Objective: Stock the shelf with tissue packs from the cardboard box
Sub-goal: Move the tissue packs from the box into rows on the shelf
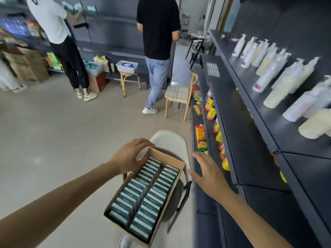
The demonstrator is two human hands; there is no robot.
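Observation:
A shallow cardboard box sits on a white chair in front of me, filled with two rows of teal and white tissue packs. My left hand rests on the box's far left corner, fingers bent over the rim. My right hand hovers just right of the box with fingers spread and holds nothing. The dark shelf unit runs along the right, with a bare dark board at mid height beside my right hand.
White pump bottles stand on the upper shelf. Orange and yellow snack bags fill the lower shelves. A wooden chair stands ahead near the shelf. Two people work at the far shelving, with a stool and boxes beside them.

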